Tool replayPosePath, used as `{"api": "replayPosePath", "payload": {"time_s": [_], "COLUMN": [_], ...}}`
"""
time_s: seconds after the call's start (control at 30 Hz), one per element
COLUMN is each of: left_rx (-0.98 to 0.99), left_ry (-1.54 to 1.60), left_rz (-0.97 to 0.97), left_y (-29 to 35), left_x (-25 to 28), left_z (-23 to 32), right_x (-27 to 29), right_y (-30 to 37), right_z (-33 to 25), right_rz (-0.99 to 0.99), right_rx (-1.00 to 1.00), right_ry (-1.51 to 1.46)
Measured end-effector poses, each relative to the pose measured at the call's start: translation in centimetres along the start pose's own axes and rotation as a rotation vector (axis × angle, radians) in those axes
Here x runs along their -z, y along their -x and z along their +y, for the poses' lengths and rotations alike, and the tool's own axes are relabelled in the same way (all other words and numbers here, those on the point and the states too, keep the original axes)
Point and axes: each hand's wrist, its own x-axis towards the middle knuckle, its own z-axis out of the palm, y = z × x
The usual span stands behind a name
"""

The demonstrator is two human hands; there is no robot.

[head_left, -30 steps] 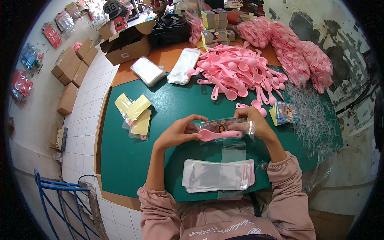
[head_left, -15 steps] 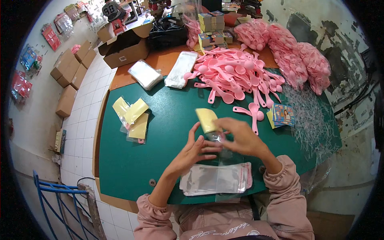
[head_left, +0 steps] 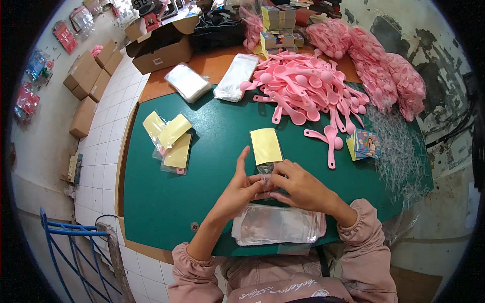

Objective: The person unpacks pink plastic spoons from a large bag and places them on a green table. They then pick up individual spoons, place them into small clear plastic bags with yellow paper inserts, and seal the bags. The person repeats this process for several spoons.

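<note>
A clear plastic bag (head_left: 266, 169) with a yellow card (head_left: 265, 146) in its far end is between my hands above the green table. My left hand (head_left: 237, 189) has one finger raised along the card's left side, while its other fingers and thumb grip the bag's near end. From the other side, my right hand (head_left: 303, 188) pinches the same end, its fingertips bent over the plastic. Just below my hands lies a stack of flat clear bags (head_left: 275, 224). To the left rest several filled bags with yellow cards (head_left: 177, 150), pink ends showing beneath.
A heap of pink spoons (head_left: 308, 88) covers the far right, with loose spoons (head_left: 331, 144) nearer me. Beside them are printed cards (head_left: 366, 143) and scattered clear plastic strips (head_left: 396, 156). Two bag stacks (head_left: 188, 82) and an open carton (head_left: 161, 53) stand at the back.
The yellow card, tilted and blurred before, now lies straight and flat. Both my hands have drawn together at the bag's near end, the right one moving slightly nearer me.
</note>
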Motion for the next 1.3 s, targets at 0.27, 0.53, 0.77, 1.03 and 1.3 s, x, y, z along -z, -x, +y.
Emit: {"api": "replayPosePath", "payload": {"time_s": [0.27, 0.53, 0.77, 1.03, 1.3], "left_rx": [0.047, -0.123, -0.018, -0.017, -0.098], "left_ry": [-0.047, -0.155, -0.182, -0.137, -0.407], "left_rz": [0.023, 0.160, 0.002, 0.007, 0.058], "left_y": [-0.5, -1.2, -1.5, -1.5, -0.9], "left_x": [0.1, 1.1, 0.8, 1.8, 1.5], "left_z": [0.2, -0.2, 0.4, 0.2, 1.6], "right_x": [-1.9, 3.4, 15.6, 1.1, -0.1], "right_y": [-0.1, 1.2, 11.5, -0.4, 0.4], "right_z": [0.0, 2.1, 12.7, 2.5, 4.8], "right_rz": [0.058, -0.002, 0.240, 0.010, 0.187], "right_rx": [0.087, 0.006, -0.914, -0.099, -0.161], "right_ry": [0.109, -0.438, 1.140, -0.001, -0.347]}}
